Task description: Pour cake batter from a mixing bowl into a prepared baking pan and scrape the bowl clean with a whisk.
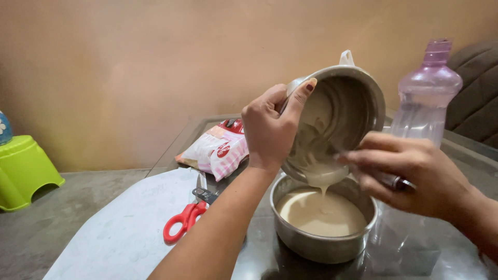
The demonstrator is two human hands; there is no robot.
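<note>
My left hand [270, 129] grips the rim of a steel bowl [358, 98], tipped steeply toward me. Pale beige batter [324, 173] runs from its lip in a thin stream into a round steel pan [321, 243] below, which holds a pool of the same batter [321, 212]. My right hand [410, 173] holds a metal utensil [394, 181] with its working end inside the tilted bowl, against the batter. The utensil's tip is hidden by batter and fingers.
A clear purple-tinted plastic bottle [425, 103] stands right behind my right hand. Red-handled scissors [187, 218] and a red-and-white packet [218, 150] lie on the glass table [259, 259], beside a white sheet [129, 223]. A green stool [23, 168] sits far left.
</note>
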